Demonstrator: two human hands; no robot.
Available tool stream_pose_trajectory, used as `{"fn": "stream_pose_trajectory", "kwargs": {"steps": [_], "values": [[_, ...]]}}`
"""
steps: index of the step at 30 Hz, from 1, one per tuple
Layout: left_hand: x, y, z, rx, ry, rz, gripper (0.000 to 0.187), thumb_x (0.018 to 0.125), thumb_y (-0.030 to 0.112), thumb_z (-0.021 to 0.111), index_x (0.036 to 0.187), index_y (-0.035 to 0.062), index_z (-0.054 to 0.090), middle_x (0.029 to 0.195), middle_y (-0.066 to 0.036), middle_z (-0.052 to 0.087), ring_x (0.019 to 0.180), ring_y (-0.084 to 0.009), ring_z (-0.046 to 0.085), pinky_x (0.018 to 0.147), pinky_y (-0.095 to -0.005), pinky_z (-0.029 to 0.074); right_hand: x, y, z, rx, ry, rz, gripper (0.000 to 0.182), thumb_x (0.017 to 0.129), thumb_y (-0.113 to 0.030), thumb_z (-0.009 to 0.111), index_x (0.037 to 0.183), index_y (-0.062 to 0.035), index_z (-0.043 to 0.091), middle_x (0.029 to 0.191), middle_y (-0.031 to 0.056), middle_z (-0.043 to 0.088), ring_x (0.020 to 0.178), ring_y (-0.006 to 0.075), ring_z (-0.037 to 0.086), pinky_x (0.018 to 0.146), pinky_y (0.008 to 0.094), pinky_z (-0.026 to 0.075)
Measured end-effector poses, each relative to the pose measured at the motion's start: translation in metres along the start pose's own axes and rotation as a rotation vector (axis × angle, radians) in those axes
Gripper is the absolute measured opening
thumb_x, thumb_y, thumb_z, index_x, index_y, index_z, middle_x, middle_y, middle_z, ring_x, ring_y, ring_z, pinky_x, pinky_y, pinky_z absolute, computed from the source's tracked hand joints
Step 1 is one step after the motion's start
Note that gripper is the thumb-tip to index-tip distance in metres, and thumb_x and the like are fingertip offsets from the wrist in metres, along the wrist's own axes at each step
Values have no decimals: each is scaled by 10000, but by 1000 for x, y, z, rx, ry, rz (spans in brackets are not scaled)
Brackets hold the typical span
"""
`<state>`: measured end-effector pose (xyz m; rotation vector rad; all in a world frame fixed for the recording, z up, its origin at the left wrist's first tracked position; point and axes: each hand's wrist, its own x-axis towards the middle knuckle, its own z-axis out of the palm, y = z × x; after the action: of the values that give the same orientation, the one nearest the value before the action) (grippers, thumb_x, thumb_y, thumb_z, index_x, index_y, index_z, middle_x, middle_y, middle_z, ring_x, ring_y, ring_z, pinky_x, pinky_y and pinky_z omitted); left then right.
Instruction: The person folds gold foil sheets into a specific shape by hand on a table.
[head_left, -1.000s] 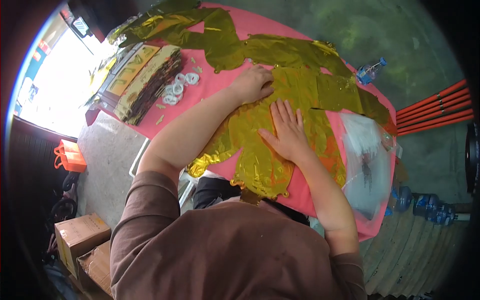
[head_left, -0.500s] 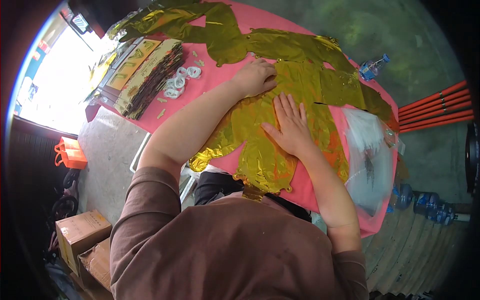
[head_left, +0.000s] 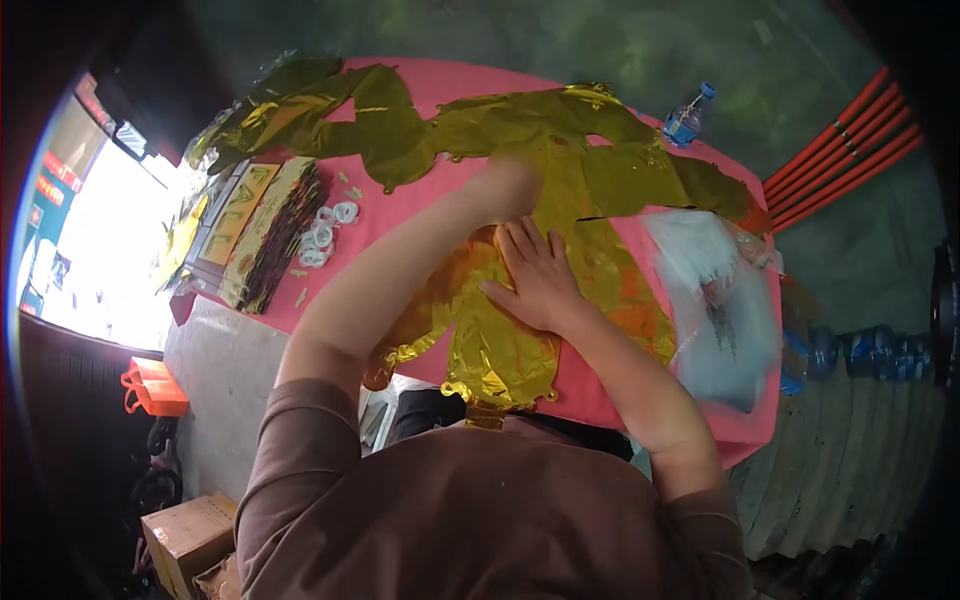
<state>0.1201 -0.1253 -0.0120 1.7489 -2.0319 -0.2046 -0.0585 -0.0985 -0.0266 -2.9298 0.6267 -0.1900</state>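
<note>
Flat gold foil balloons [head_left: 500,350], uninflated, are spread over the pink table [head_left: 605,400] in front of me. My right hand [head_left: 540,278] presses palm down on the foil, fingers stretched out and a little apart. Just beyond its fingertips my left hand [head_left: 508,190] is over the foil, smeared by motion so its fingers do not show. More foil pieces [head_left: 390,135] stretch along the table's far side, and one narrow foil end hangs over the near edge against my shirt.
Left on the table are a stack of printed cards [head_left: 270,235] and white ribbon rolls [head_left: 322,235]. Clear plastic bags [head_left: 720,320] lie right, a water bottle [head_left: 688,117] at the far edge. Beyond stand orange poles [head_left: 845,150]; a cardboard box [head_left: 188,540] is on the floor.
My left hand was resting with bent fingers on the foil and is now blurred in motion, close to the right hand's fingertips. The right hand stays flat. The view has shifted.
</note>
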Motion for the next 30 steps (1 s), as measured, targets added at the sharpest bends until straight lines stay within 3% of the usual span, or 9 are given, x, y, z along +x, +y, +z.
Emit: {"fn": "stream_pose_trajectory", "kwargs": {"steps": [6,8,13,15,16,18,20,25,30], "values": [[41,-13,39,-78,190,157,246,758,218,627,940,54,650,931,-143,607,925,-326,567,815,-405,469,-2,-1,2,40,30,11,811,840,-519,493,1401,10,242,1477,179,200,1382,316,152,1093,532,124],[38,-14,41,-201,266,99,224,744,188,650,922,51,648,921,-139,585,902,-333,563,802,-404,468,-2,-1,4,58,55,22,815,838,-523,493,1400,14,246,1474,182,206,1383,316,149,1096,526,120],[32,-15,45,-123,268,134,272,775,208,677,1007,76,626,974,-119,556,914,-286,551,809,-363,462,-6,0,4,123,120,27,727,855,-483,493,1364,12,335,1453,181,268,1381,294,174,1096,528,127],[31,-13,47,-80,244,122,291,784,271,660,1019,103,622,1000,-106,548,958,-286,534,837,-383,444,-4,7,3,244,247,-10,537,870,-374,523,1253,0,477,1334,179,431,1275,312,368,1047,488,275],[32,-13,47,-31,238,109,314,793,334,643,1032,131,617,1025,-92,540,1002,-285,517,865,-403,427,-2,11,-13,248,249,-5,537,870,-374,523,1253,0,477,1334,179,431,1275,312,368,1047,488,275],[31,-11,47,20,222,89,323,802,355,629,1047,146,611,1044,-80,532,1022,-272,505,879,-405,414,-6,32,-47,515,12,248,361,862,-262,556,1114,-3,556,1172,155,541,1088,330,516,927,429,409],[31,-9,48,68,208,66,331,810,375,616,1062,161,606,1062,-67,524,1043,-259,493,893,-406,401,-17,67,-44,213,223,297,281,843,-213,575,1023,3,565,1051,161,571,972,340,554,832,393,457],[28,-2,42,180,165,82,320,867,369,560,1139,202,584,1064,-43,510,1053,-227,486,906,-391,390,-34,91,-39,-146,154,538,265,822,-198,587,992,-2,531,992,201,591,968,354,558,823,407,463],[28,0,43,236,142,79,341,886,388,522,1192,243,563,1091,-36,507,1077,-229,472,927,-399,378,-29,104,-41,28,66,607,287,805,-211,611,983,-2,527,938,198,621,851,368,587,760,425,475]]}}
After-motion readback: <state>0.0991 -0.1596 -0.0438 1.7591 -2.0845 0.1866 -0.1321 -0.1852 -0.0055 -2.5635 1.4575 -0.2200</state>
